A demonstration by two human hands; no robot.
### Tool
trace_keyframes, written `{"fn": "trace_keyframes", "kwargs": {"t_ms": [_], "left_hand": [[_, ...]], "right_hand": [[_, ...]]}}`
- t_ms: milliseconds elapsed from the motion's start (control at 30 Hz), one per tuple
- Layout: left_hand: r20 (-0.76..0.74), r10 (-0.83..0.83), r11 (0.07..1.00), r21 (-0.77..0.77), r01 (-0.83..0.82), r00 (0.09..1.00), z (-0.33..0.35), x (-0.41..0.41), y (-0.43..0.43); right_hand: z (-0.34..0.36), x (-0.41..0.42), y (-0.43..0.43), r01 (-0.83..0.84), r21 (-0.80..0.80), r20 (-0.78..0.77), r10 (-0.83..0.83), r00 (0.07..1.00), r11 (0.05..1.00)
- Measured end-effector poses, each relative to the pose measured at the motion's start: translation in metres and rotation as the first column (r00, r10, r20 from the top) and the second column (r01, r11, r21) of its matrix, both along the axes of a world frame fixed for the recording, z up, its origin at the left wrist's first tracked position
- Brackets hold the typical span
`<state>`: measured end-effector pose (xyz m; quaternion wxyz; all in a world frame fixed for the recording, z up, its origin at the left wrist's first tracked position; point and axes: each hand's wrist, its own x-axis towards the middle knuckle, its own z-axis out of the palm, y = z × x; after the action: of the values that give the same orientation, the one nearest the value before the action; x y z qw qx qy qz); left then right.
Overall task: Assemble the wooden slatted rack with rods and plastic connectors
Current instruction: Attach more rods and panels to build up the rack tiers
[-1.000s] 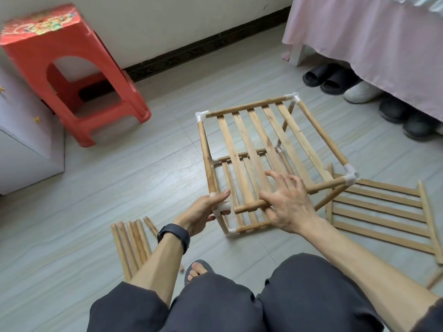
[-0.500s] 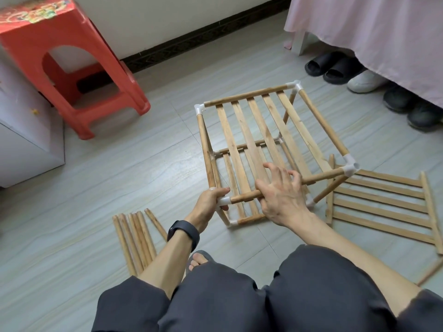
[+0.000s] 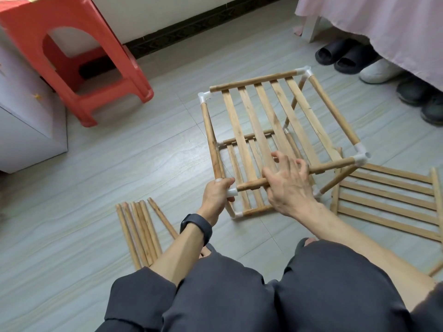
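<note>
The half-built wooden rack is standing on the tiled floor just ahead of the person's knees. The left hand is gripping the white corner connector at the near left of the top tier, while the right hand is curling its fingers over the front rod entering that connector. Loose rods are lying to the left, a spare slatted panel to the right, and a red stool is standing by the wall.
</note>
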<state>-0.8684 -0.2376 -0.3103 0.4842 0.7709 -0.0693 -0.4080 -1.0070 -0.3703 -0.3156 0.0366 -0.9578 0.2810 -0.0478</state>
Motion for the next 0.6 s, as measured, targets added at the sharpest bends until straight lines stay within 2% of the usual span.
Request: {"fn": "trace_keyframes", "kwargs": {"t_ms": [167, 433, 500, 600], "left_hand": [[0.007, 0.073, 0.997, -0.016, -0.072, 0.997, 0.005, -0.007, -0.009], [0.047, 0.171, 0.985, 0.021, -0.172, 0.984, 0.008, -0.021, -0.017], [0.046, 0.159, 0.987, 0.028, -0.161, 0.986, 0.010, -0.020, -0.016], [-0.007, 0.025, 1.000, 0.019, -0.025, 1.000, 0.016, -0.021, -0.012]], "right_hand": [[-0.005, 0.000, 0.007, 0.039, 0.006, 0.056, -0.040, 0.998, 0.999], [-0.010, 0.007, 0.018, 0.119, -0.008, 0.025, -0.118, 0.993, 0.993], [-0.009, 0.007, 0.017, 0.091, 0.003, 0.031, -0.091, 0.995, 0.996], [-0.009, -0.003, -0.002, -0.007, 0.025, 0.056, 0.006, 0.998, 1.000]]}}
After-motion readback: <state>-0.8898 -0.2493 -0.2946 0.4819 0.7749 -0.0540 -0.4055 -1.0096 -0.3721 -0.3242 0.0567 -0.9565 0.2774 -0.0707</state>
